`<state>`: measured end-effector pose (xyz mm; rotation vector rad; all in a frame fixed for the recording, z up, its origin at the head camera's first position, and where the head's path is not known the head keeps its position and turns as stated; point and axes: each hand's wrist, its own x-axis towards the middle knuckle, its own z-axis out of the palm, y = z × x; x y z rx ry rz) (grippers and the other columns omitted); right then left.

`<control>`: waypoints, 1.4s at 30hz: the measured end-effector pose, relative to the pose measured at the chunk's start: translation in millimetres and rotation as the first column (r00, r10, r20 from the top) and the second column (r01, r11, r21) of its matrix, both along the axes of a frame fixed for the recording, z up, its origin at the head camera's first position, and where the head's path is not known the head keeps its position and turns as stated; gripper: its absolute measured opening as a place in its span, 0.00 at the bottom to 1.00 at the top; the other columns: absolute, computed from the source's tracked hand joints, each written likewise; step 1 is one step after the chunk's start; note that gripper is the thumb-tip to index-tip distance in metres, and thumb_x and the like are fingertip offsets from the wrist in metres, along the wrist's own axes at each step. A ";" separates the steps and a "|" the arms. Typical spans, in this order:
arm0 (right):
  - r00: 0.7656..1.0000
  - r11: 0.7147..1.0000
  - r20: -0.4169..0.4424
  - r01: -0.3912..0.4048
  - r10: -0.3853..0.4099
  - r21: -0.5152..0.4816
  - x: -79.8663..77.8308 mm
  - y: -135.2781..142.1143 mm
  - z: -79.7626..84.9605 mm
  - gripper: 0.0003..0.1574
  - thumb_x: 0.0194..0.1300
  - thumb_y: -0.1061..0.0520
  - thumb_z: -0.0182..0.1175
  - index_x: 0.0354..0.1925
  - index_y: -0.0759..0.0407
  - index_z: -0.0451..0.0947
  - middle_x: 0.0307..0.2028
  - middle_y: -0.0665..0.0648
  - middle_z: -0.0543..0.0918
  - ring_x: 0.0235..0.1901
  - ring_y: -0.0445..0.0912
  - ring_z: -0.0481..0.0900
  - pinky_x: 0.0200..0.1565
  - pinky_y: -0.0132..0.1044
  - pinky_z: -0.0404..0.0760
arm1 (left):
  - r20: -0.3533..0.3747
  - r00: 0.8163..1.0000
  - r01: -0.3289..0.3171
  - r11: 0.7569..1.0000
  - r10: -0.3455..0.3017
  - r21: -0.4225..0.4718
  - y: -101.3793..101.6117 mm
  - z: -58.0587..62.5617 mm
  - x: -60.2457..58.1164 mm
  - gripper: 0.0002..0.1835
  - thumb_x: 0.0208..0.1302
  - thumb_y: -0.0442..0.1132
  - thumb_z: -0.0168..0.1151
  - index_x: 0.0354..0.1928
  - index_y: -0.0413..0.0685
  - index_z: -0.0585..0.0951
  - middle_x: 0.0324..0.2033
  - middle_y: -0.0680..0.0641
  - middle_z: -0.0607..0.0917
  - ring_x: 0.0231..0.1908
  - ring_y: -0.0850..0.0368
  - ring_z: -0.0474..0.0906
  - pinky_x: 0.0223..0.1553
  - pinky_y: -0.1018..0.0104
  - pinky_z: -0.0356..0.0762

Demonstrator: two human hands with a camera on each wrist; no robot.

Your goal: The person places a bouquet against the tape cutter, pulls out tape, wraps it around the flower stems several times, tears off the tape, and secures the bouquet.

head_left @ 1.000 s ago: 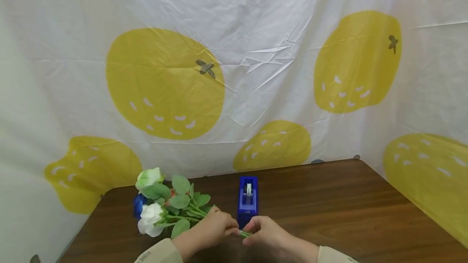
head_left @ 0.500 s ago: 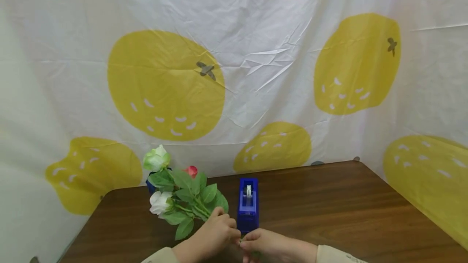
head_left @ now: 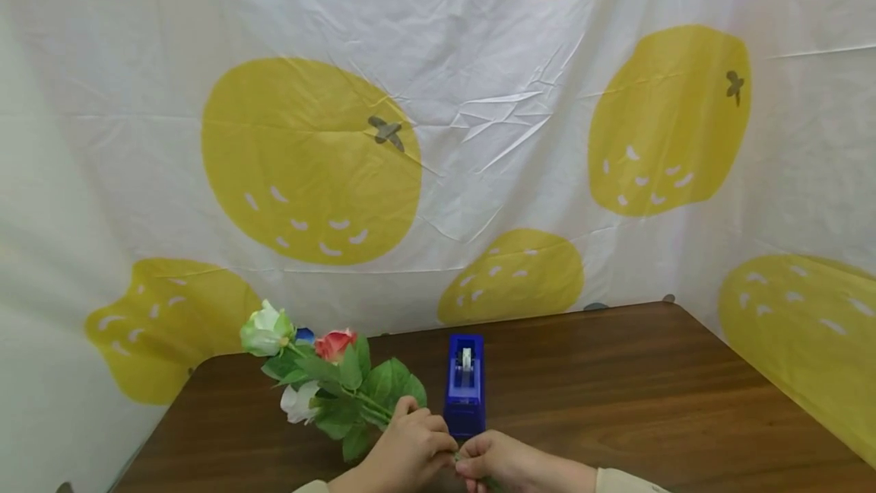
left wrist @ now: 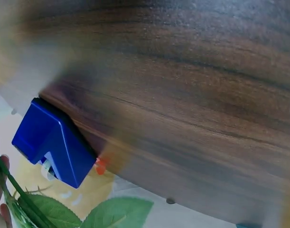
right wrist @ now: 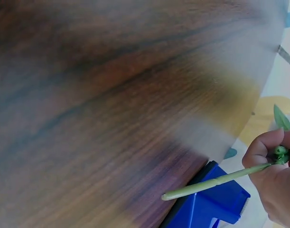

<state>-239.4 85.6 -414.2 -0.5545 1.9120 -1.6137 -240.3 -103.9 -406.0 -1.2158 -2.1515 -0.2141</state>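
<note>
My left hand grips the stems of a bunch of artificial roses near their lower end, the blooms leaning up and left. A greenish-white rose, a coral-red rose and a white rose show, with a blue rose mostly hidden behind. Close beside it, my right hand pinches the stem ends between thumb and fingers. In the right wrist view one long pale green stem juts out from a hand, away from the bundled stem ends. Green stems and leaves cross the left wrist view's corner.
A blue tape dispenser with a roll of clear tape stands on the brown wooden table, just beyond my hands. Behind the table hangs a white curtain with large yellow fruit prints, also closing in both sides.
The bunch has turned in my hands: the blooms first rose, then tipped back left, and the red rose came into view. My right hand has closed in on the stem ends and moved slightly nearer me.
</note>
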 end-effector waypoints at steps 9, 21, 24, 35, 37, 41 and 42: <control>0.996 0.995 -0.054 0.064 -0.068 -0.072 0.5 -0.1 2.4 0.11 0.61 0.68 0.53 0.30 0.81 0.70 0.15 0.47 0.73 0.16 0.34 0.69 0.23 0.25 0.67 | -0.187 0.982 0.022 0.989 0.006 0.146 4.3 -0.6 5.7 0.09 0.46 0.40 0.68 0.32 0.56 0.82 0.36 0.56 0.81 0.40 0.59 0.74 0.44 0.59 0.64; 0.958 0.968 -0.139 0.246 -0.252 -0.059 3.0 42.3 12.1 0.19 0.61 0.60 0.57 0.43 0.77 0.73 0.23 0.46 0.77 0.28 0.41 0.73 0.37 0.38 0.71 | -0.221 0.963 -0.062 0.924 0.155 0.378 -26.1 -2.4 13.5 0.21 0.71 0.49 0.38 0.47 0.39 0.74 0.50 0.41 0.75 0.50 0.43 0.67 0.54 0.56 0.53; 0.960 0.962 -0.077 0.267 -0.271 -0.054 4.9 64.4 15.4 0.16 0.61 0.57 0.58 0.42 0.69 0.75 0.23 0.46 0.73 0.30 0.42 0.71 0.41 0.41 0.71 | -0.189 0.962 -0.110 0.916 0.196 0.387 -37.5 -9.6 13.5 0.23 0.71 0.50 0.36 0.48 0.37 0.73 0.50 0.41 0.74 0.50 0.43 0.66 0.52 0.55 0.53; 0.957 0.957 -0.004 0.291 -0.291 0.002 15.1 154.8 18.0 0.04 0.62 0.61 0.56 0.33 0.59 0.69 0.28 0.50 0.70 0.30 0.42 0.70 0.42 0.40 0.77 | 0.109 0.892 -0.437 0.777 0.438 0.454 -90.3 -18.9 17.5 0.19 0.62 0.41 0.55 0.50 0.35 0.70 0.52 0.38 0.72 0.49 0.40 0.65 0.42 0.45 0.58; 0.945 0.944 0.012 0.327 -0.327 0.044 16.8 168.0 14.6 0.05 0.63 0.61 0.55 0.33 0.60 0.68 0.30 0.51 0.69 0.31 0.43 0.71 0.44 0.42 0.77 | 0.178 0.866 -0.495 0.746 0.467 0.446 -97.4 -17.0 18.8 0.21 0.57 0.36 0.59 0.51 0.35 0.70 0.52 0.37 0.71 0.50 0.39 0.63 0.43 0.43 0.57; 0.917 0.909 0.020 0.392 -0.399 0.139 16.6 187.7 5.3 0.06 0.63 0.62 0.55 0.34 0.64 0.68 0.32 0.53 0.68 0.34 0.44 0.71 0.43 0.41 0.77 | 0.396 0.769 -0.636 0.665 0.502 0.392 -109.3 -13.3 23.4 0.24 0.56 0.33 0.59 0.54 0.34 0.66 0.55 0.35 0.67 0.52 0.35 0.59 0.45 0.38 0.53; 0.916 0.905 0.015 0.394 -0.402 0.161 16.0 191.6 3.4 0.06 0.64 0.62 0.54 0.34 0.65 0.68 0.31 0.53 0.69 0.34 0.44 0.72 0.42 0.40 0.77 | 0.468 0.727 -0.675 0.647 0.502 0.355 -112.2 -12.2 24.7 0.24 0.59 0.34 0.57 0.56 0.33 0.65 0.57 0.34 0.65 0.54 0.34 0.57 0.47 0.37 0.52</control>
